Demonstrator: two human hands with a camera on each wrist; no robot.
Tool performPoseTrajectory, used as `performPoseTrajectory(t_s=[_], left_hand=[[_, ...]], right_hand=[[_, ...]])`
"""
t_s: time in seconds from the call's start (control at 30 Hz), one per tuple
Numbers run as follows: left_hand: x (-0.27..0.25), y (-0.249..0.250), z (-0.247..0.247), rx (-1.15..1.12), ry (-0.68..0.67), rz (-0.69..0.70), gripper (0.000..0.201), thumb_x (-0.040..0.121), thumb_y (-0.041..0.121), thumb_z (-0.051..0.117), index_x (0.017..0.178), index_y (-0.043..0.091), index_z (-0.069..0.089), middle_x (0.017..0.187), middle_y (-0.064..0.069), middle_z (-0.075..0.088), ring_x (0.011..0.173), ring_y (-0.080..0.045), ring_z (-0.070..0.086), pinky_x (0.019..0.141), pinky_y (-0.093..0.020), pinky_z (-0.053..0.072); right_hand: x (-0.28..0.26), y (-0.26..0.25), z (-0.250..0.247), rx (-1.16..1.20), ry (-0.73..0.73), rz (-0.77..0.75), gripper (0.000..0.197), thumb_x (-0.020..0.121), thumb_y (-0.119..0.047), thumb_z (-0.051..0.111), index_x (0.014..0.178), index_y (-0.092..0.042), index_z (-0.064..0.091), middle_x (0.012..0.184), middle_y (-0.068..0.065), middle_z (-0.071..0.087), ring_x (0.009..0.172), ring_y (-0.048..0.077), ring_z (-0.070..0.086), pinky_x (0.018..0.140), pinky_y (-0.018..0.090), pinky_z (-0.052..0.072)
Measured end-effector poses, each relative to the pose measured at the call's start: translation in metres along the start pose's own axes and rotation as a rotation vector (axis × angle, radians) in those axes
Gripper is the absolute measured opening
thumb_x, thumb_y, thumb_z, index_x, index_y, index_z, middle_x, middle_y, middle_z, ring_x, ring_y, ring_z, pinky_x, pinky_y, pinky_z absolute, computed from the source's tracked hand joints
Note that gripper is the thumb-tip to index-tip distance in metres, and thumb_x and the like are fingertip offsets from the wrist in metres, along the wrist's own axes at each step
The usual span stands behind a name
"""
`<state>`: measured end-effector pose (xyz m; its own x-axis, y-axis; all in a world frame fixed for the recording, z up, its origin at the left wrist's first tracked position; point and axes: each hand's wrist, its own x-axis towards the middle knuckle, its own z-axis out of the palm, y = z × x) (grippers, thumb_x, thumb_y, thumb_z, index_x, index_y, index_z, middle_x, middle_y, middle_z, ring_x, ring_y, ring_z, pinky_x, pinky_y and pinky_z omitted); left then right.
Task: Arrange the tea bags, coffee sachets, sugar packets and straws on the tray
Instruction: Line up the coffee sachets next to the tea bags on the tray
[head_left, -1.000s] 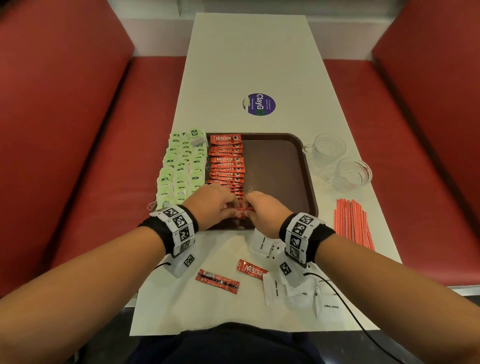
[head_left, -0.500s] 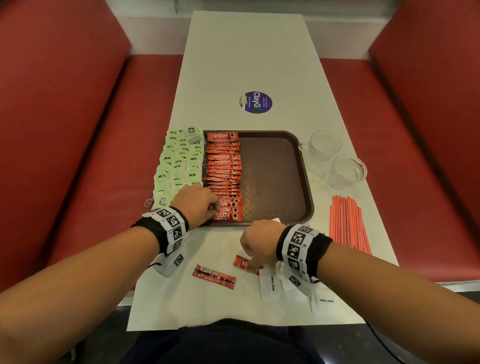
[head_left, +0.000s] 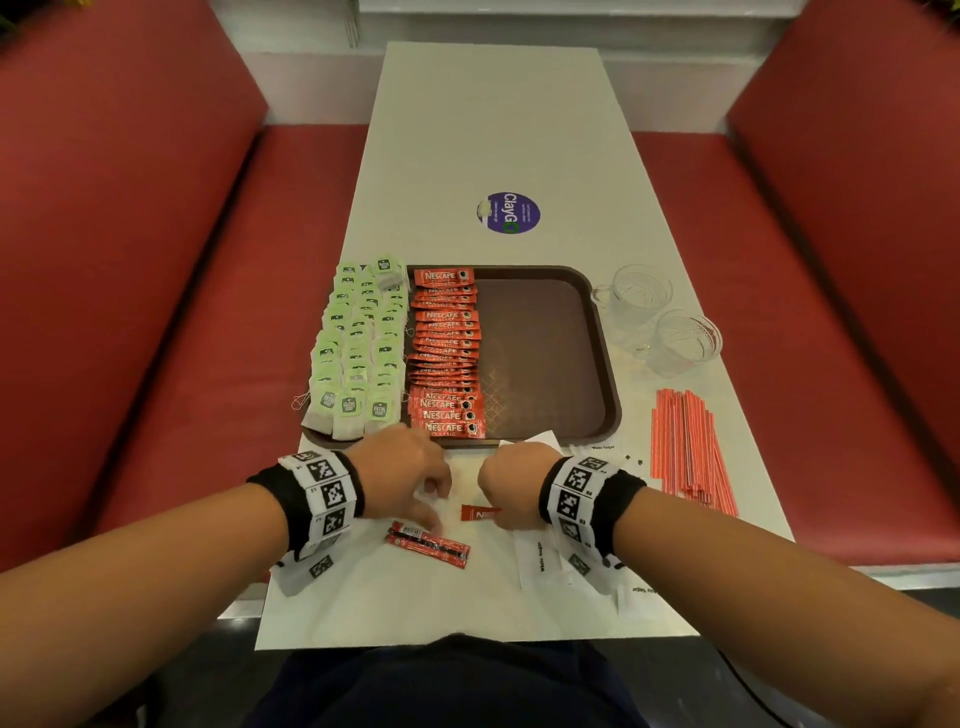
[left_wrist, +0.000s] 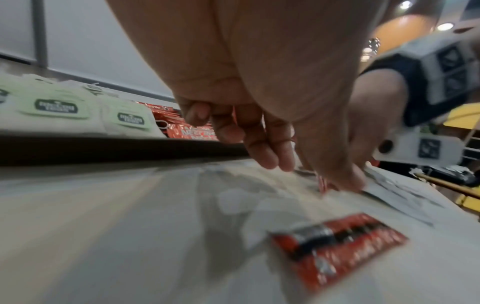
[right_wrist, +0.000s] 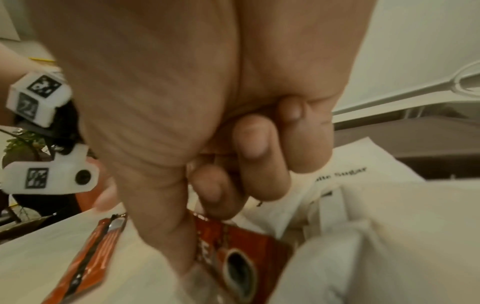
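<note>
The brown tray (head_left: 550, 332) holds rows of green tea bags (head_left: 358, 348) on its left and a column of red coffee sachets (head_left: 447, 353) beside them. Both hands are over the table in front of the tray. My right hand (head_left: 501, 493) pinches a loose red coffee sachet (right_wrist: 233, 257) between thumb and forefinger, low over the table. My left hand (head_left: 434, 506) hovers with loosely curled fingers (left_wrist: 265, 144) and holds nothing, just above a second loose sachet (head_left: 428, 543) lying flat. White sugar packets (head_left: 540, 561) lie under my right wrist. Red straws (head_left: 685, 447) lie at the right.
Two glass cups (head_left: 639, 296) (head_left: 685, 340) stand to the right of the tray. A round purple sticker (head_left: 508, 213) is on the table beyond it. The tray's right half is bare. Red bench seats flank the table.
Both hands came back from the tray's near edge to the table in front, the right first. The right hand took hold of a loose sachet; the left now hovers over the other.
</note>
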<state>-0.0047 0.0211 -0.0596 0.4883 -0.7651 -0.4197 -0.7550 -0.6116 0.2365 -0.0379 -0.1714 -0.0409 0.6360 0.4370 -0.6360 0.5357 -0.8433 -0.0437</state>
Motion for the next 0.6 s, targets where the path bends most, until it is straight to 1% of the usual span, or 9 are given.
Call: performPoseTrajectory(t_s=[0.07,0.1,0.17,0.23,0.33,0.4,0.47,0.53,0.6], left_hand=[[-0.005,0.004,0.006,0.022,-0.066,0.029,0.055,0.069,0.077,0.065,0.108,0.037,0.065,0.096,0.02,0.058,0.091,-0.006,0.045,0.079,-0.028,0.041],[-0.007,0.006,0.009,0.035,-0.091,0.043,0.055,0.069,0.076,0.066,0.108,0.037,0.064,0.097,0.019,0.059,0.091,-0.007,0.045,0.079,-0.028,0.04],[-0.01,0.01,0.012,0.066,-0.112,0.06,0.049,0.072,0.07,0.068,0.108,0.036,0.064,0.101,0.017,0.059,0.094,-0.01,0.046,0.078,-0.03,0.035],[-0.01,0.012,0.013,0.083,-0.112,0.062,0.039,0.078,0.063,0.068,0.106,0.036,0.065,0.103,0.015,0.06,0.097,-0.011,0.047,0.076,-0.031,0.032],[-0.009,0.012,0.01,0.081,-0.126,0.038,0.029,0.082,0.056,0.067,0.1,0.034,0.067,0.099,0.014,0.062,0.095,-0.011,0.051,0.078,-0.031,0.037],[-0.007,0.013,0.006,0.067,-0.117,0.007,0.022,0.085,0.051,0.065,0.094,0.032,0.067,0.095,0.012,0.064,0.092,-0.011,0.054,0.076,-0.03,0.037],[-0.004,0.013,0.001,0.016,-0.033,-0.039,0.015,0.086,0.045,0.062,0.089,0.03,0.065,0.09,0.011,0.064,0.086,-0.012,0.058,0.074,-0.028,0.042],[-0.001,0.011,-0.007,-0.037,0.103,-0.091,0.01,0.085,0.039,0.062,0.085,0.029,0.061,0.088,0.011,0.061,0.083,-0.013,0.058,0.071,-0.027,0.044],[0.002,0.009,-0.017,-0.072,0.245,-0.125,0.008,0.083,0.035,0.062,0.083,0.029,0.057,0.085,0.011,0.057,0.08,-0.012,0.053,0.068,-0.026,0.039]], right_hand=[[0.0,0.002,0.0,0.064,0.018,0.006,0.013,0.089,-0.026,0.059,0.082,-0.015,0.061,0.072,0.002,0.057,0.07,0.024,0.059,0.066,0.031,0.054],[0.0,0.004,0.001,0.129,0.034,0.008,0.012,0.088,-0.025,0.058,0.078,-0.018,0.059,0.074,0.001,0.058,0.072,0.025,0.06,0.067,0.031,0.054],[0.0,0.007,0.0,0.25,0.072,-0.005,0.021,0.086,-0.023,0.057,0.068,-0.024,0.047,0.072,-0.001,0.056,0.073,0.024,0.058,0.065,0.03,0.05],[0.0,0.01,-0.002,0.311,0.105,-0.03,0.024,0.086,-0.022,0.056,0.067,-0.023,0.042,0.071,-0.001,0.053,0.072,0.024,0.055,0.065,0.031,0.046],[0.002,0.013,-0.003,0.383,0.132,-0.04,0.02,0.09,-0.021,0.054,0.074,-0.021,0.041,0.074,-0.001,0.051,0.072,0.022,0.052,0.065,0.031,0.043],[0.003,0.015,-0.002,0.458,0.153,-0.042,0.012,0.092,-0.016,0.051,0.087,-0.018,0.041,0.078,0.0,0.05,0.075,0.024,0.051,0.065,0.033,0.04],[0.003,0.016,-0.002,0.534,0.165,-0.048,0.01,0.094,-0.011,0.046,0.101,-0.015,0.041,0.088,0.006,0.055,0.081,0.028,0.052,0.069,0.034,0.041],[0.003,0.017,-0.003,0.566,0.179,-0.04,0.017,0.097,-0.012,0.044,0.114,-0.011,0.046,0.102,0.013,0.059,0.087,0.028,0.053,0.074,0.033,0.04],[0.002,0.018,-0.004,0.569,0.207,-0.038,0.017,0.103,-0.024,0.044,0.112,-0.012,0.053,0.102,0.011,0.061,0.089,0.026,0.054,0.075,0.031,0.038]])
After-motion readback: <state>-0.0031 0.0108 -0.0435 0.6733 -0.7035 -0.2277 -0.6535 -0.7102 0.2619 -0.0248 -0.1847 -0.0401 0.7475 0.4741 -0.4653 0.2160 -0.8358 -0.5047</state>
